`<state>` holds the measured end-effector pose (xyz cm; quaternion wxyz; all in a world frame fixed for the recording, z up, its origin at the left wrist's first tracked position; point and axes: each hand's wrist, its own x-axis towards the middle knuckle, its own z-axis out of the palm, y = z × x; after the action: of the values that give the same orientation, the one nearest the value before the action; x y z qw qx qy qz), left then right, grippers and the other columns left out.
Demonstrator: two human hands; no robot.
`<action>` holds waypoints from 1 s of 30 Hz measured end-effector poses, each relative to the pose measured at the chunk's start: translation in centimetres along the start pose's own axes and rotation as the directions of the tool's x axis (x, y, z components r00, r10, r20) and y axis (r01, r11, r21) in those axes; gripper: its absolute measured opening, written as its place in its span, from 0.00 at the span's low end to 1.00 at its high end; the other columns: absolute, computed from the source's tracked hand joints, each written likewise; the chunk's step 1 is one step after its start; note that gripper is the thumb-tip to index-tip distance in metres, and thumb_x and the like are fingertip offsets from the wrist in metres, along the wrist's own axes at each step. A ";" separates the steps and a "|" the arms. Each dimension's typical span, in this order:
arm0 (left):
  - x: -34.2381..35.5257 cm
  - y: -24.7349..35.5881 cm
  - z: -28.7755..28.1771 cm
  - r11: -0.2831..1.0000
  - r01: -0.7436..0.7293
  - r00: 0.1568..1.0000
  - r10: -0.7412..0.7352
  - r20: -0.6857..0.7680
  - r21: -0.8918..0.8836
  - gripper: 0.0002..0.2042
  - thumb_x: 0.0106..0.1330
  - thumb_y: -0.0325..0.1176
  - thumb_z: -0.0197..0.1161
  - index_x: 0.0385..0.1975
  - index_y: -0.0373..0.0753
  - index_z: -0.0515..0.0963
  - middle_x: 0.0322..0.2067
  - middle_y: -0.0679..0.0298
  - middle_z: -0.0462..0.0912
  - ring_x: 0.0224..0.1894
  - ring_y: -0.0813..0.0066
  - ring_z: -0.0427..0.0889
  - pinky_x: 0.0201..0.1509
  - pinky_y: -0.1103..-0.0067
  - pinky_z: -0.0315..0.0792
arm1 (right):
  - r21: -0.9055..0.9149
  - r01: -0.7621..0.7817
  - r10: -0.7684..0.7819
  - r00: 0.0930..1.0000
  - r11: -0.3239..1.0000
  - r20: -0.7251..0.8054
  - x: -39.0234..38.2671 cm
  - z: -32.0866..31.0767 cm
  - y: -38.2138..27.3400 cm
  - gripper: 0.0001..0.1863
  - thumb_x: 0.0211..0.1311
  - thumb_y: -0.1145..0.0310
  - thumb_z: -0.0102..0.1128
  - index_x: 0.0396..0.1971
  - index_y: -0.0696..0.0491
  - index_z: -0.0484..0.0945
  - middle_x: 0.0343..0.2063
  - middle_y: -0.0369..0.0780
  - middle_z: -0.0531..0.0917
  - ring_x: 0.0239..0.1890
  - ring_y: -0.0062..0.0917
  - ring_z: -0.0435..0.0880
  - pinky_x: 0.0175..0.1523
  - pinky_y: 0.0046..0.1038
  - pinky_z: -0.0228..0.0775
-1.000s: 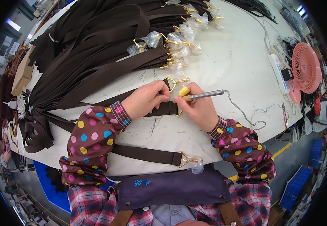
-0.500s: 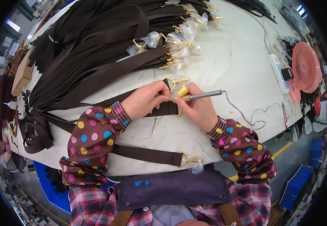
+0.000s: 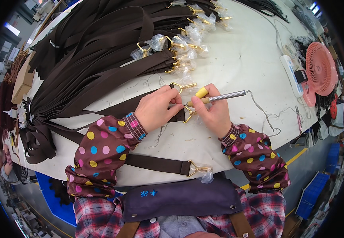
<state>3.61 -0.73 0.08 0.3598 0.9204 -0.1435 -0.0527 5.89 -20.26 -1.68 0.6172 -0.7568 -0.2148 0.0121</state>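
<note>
Your right hand (image 3: 215,113) pinches the corded pen tool (image 3: 229,95), fingers closed. Your left hand (image 3: 156,109) rests over brown strap (image 3: 177,116), whose end shows at four o'clock; can't tell whether it grips.

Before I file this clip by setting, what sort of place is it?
Probably a workshop or factory: many dark straps with gold-coloured clasps lie on a pale worktable, and the right hand holds a corded pen-like tool.
</note>
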 end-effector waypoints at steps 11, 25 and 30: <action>0.0 -1.0 -0.5 0.961 0.074 0.997 -0.063 0.048 -0.265 0.07 0.65 0.31 0.62 0.34 0.37 0.72 0.25 0.70 0.73 0.23 0.86 0.70 0.25 0.84 0.65 | 0.018 -0.090 0.087 0.989 0.996 0.120 -0.1 0.4 0.8 0.11 0.62 0.68 0.62 0.31 0.57 0.69 0.21 0.33 0.75 0.22 0.12 0.71 0.26 0.18 0.63; -0.1 -1.2 -0.5 0.966 0.036 0.999 -0.028 0.037 -0.255 0.06 0.66 0.31 0.61 0.35 0.37 0.72 0.22 0.71 0.72 0.21 0.86 0.69 0.23 0.84 0.64 | -0.100 -0.096 0.112 0.980 0.990 0.166 0.1 0.3 0.0 0.11 0.63 0.70 0.61 0.32 0.57 0.68 0.24 0.33 0.74 0.25 0.11 0.71 0.28 0.16 0.66; -0.1 -1.3 -0.4 0.969 0.024 0.999 -0.018 0.027 -0.245 0.06 0.66 0.31 0.61 0.34 0.37 0.72 0.23 0.70 0.73 0.22 0.86 0.69 0.23 0.84 0.65 | -0.115 -0.094 0.113 0.979 0.989 0.168 0.1 0.3 0.1 0.11 0.63 0.69 0.61 0.32 0.57 0.68 0.24 0.32 0.74 0.25 0.10 0.71 0.28 0.16 0.66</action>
<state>3.92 0.42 -0.50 0.4683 0.8697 -0.1308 -0.0853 5.94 -19.97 -1.78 0.5535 -0.7948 -0.2284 0.0988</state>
